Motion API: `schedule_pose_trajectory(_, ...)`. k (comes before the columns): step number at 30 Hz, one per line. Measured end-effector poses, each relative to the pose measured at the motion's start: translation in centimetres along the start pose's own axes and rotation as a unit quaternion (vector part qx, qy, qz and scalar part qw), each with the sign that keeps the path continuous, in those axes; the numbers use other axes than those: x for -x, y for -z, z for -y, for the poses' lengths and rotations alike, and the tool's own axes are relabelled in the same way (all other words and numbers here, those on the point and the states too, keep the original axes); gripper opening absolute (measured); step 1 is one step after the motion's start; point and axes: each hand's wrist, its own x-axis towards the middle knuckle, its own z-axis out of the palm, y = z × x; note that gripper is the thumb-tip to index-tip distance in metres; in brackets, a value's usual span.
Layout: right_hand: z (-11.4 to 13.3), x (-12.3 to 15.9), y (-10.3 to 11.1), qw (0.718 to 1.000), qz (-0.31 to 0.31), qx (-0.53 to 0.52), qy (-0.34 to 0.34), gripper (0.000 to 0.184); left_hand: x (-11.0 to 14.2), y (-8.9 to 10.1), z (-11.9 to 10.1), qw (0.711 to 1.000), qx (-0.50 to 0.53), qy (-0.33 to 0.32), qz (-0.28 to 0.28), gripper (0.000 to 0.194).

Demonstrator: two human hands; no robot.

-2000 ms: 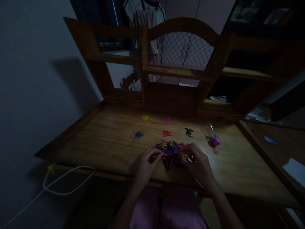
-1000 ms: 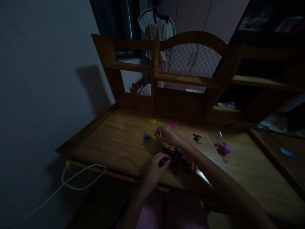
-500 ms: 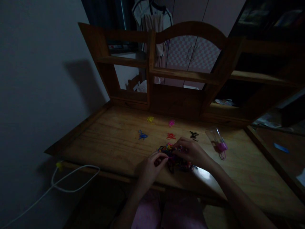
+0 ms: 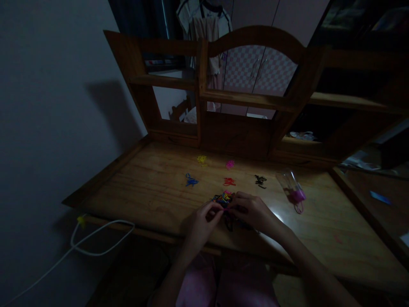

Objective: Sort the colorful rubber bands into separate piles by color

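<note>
A thin pinkish-purple rubber band (image 4: 226, 209) is pinched between the fingertips of my left hand (image 4: 204, 219) and my right hand (image 4: 254, 209). Right under and behind my hands lies a mixed heap of coloured rubber bands (image 4: 220, 198), partly covered by my right hand. Beyond it are small single-colour piles: red bands (image 4: 229, 182) closest, blue bands (image 4: 191, 181) to the left, black bands (image 4: 260, 181) to the right. Farther back are yellow bands (image 4: 201, 160) and pink bands (image 4: 230, 164).
On the right of the wooden desk (image 4: 153, 183) lies a clear bottle (image 4: 289, 181) with a purple cap and loop. A wooden shelf unit (image 4: 236, 132) rises at the back. A white cable (image 4: 96, 255) hangs off the front left edge.
My right hand has come slightly down and left from the heap to meet my left fingertips, and both now hold the band.
</note>
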Motion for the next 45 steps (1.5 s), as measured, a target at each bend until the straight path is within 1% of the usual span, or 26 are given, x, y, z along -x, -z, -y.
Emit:
schedule_pose_trajectory(4,0.1,0.1,-0.1,1.000,-0.004,0.012,0.008,0.018,0.0,0.0,0.0,1.000,-0.001,-0.007,-0.002,0.009)
schedule_pose_trajectory(8,-0.1,0.2,-0.3,0.999,-0.016,0.030,0.016,0.018,0.0,0.0,-0.2,1.000,0.003,-0.006,-0.002,0.009)
schedule_pose_trajectory(14,0.1,0.1,-0.2,0.999,-0.019,0.028,0.025,0.020,0.1,0.1,-0.3,1.000,-0.009,-0.007,0.000,0.009)
schedule_pose_trajectory(21,-0.3,0.1,-0.4,0.998,-0.028,0.045,0.034,0.020,0.0,-0.1,0.0,1.000,0.019,0.004,-0.009,0.010)
schedule_pose_trajectory(24,-0.4,0.3,-0.5,0.998,-0.028,0.041,0.032,0.021,-0.1,-0.2,0.1,0.999,0.046,0.007,-0.016,0.020)
schedule_pose_trajectory(26,-0.4,0.4,-0.5,0.998,-0.029,0.037,0.031,0.021,-0.1,-0.2,0.1,0.999,0.045,0.003,-0.011,0.029)
schedule_pose_trajectory(27,-0.3,0.4,-0.5,0.999,-0.029,0.035,0.030,0.021,-0.1,-0.1,0.1,0.999,0.038,-0.003,-0.007,0.030)
schedule_pose_trajectory(30,-0.4,0.5,-0.6,0.999,-0.027,0.026,0.027,0.022,0.0,0.0,0.0,0.999,0.028,-0.030,-0.001,0.023)
schedule_pose_trajectory(33,-0.4,0.6,-0.8,0.999,-0.033,0.013,0.029,0.024,0.0,0.0,-0.1,0.998,0.043,-0.047,-0.002,0.019)
schedule_pose_trajectory(36,-0.5,0.7,-1.0,0.999,-0.036,0.002,0.028,0.024,0.0,0.0,-0.2,0.998,0.044,-0.046,-0.012,0.017)
schedule_pose_trajectory(45,-0.4,0.5,-0.9,0.999,-0.030,-0.035,0.017,0.023,0.0,0.3,-0.6,0.999,0.032,-0.031,-0.008,0.009)
